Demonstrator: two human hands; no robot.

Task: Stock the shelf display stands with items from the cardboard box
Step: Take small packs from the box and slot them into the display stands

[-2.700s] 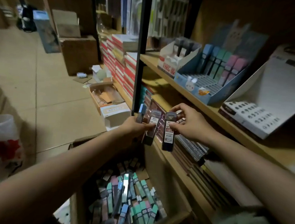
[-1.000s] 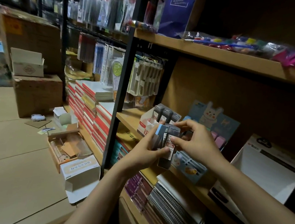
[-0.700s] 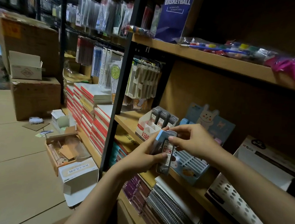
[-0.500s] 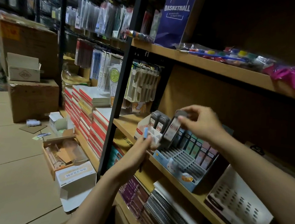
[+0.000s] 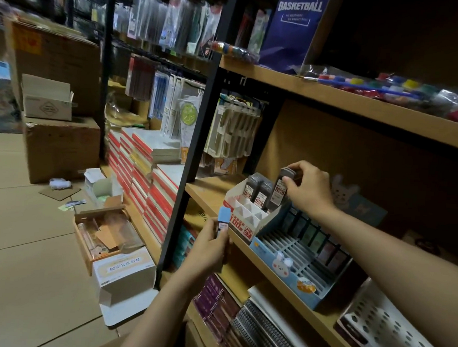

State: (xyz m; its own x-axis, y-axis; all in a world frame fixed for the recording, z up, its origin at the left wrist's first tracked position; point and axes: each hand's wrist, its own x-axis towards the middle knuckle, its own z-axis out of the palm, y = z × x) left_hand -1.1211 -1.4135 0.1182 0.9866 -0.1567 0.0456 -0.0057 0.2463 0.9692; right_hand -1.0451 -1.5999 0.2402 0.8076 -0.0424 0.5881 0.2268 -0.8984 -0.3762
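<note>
The right hand (image 5: 307,189) pinches the top of a dark lead case (image 5: 279,193), fingers clamped on its cap, holding it upright at the back row of the white display stand (image 5: 242,215), beside 2 dark cases (image 5: 258,190) already standing there. The stand sits at the front edge of the wooden shelf (image 5: 207,190), touching the blue display stand (image 5: 294,263). The left hand (image 5: 208,249), lower and in front of the shelf edge, grips a blue-capped case (image 5: 223,222), fingers curled around it.

Dark grey lead case (image 5: 281,189) with white-red label; blue-capped case (image 5: 223,222); white-red display stand (image 5: 242,215); light blue stand (image 5: 292,263) with white bunny, at 4 o'clock of white-red one; navy BASKETBALL sign (image 5: 294,28) at 12 o'clock
</note>
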